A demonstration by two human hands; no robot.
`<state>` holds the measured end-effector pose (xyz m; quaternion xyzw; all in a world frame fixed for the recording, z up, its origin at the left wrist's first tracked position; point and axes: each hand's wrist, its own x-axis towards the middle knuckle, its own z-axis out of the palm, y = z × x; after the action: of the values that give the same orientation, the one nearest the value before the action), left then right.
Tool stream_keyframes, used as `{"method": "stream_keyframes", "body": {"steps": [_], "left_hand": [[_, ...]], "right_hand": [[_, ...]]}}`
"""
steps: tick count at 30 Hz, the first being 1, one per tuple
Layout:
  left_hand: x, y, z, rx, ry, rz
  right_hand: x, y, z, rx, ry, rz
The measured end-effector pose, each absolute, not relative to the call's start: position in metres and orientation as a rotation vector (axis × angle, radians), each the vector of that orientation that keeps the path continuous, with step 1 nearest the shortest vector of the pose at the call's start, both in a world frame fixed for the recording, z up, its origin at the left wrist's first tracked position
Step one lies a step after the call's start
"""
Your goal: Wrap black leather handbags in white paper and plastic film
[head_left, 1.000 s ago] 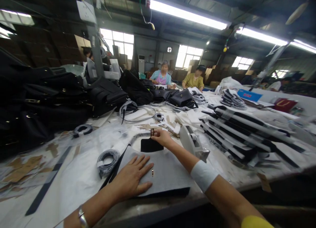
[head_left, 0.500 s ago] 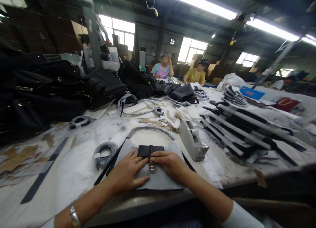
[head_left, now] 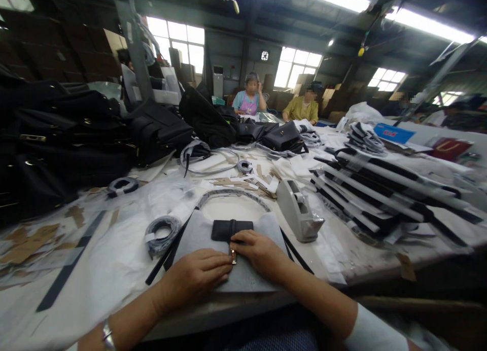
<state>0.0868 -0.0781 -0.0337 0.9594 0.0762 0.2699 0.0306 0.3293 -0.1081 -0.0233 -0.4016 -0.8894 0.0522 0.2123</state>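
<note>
A handbag lies at the table's front edge, its body covered by a pale grey wrapping sheet [head_left: 190,239]. Its wrapped handle [head_left: 233,192] arches away at the far side. On top of the sheet is a black flap [head_left: 220,230] with a narrow strap ending in a gold-coloured metal clasp [head_left: 233,257]. My right hand [head_left: 262,252] pinches the strap just above the clasp with thumb and fingers. My left hand [head_left: 200,275] lies flat on the sheet, fingers stretched out, their tips beside the clasp. The undersides of both hands are hidden.
A grey tape dispenser [head_left: 299,209] stands right of the bag, before a stack of wrapped black straps [head_left: 391,188]. Coiled straps [head_left: 163,234] lie on the left. Black bags [head_left: 68,133] are piled at far left. Two people [head_left: 249,97] sit across the table.
My left hand has slid down and off the flap to beside the clasp, its fingers drawn together. My right hand stays at the strap. The view has shifted slightly.
</note>
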Motion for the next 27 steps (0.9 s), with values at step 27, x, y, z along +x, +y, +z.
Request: {"method": "stream_keyframes", "body": {"steps": [27], "left_hand": [[0.085,-0.079,-0.032,2.792,0.3,0.701]], "right_hand": [[0.298,-0.105,0.01,-1.637,-2.391,0.344]]}}
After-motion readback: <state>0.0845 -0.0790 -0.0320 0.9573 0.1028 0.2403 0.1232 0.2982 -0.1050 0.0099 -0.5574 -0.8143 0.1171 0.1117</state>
